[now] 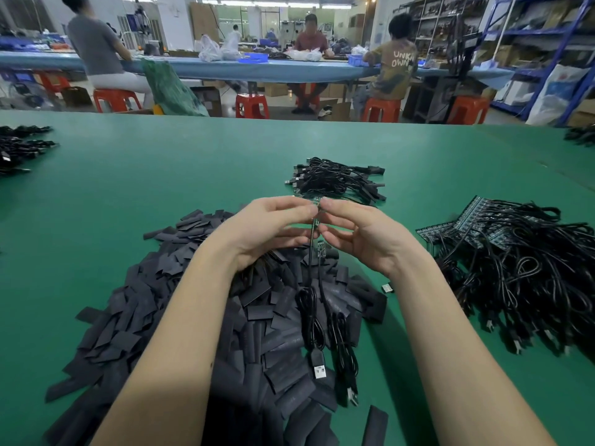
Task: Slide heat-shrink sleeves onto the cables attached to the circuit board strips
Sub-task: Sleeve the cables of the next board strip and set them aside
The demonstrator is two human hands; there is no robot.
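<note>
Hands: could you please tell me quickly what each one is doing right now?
Left hand: pinching the board strip.
Right hand: pinching the same strip from the other side.

The green table point(128, 188) lies bare to the left and far ahead, so a hand can pass there. The heap of black sleeves point(180, 317) fills the near middle. A bundle of cables point(338, 180) blocks straight ahead, and the tangle of cables with board strips point(515, 268) blocks the right.
</note>
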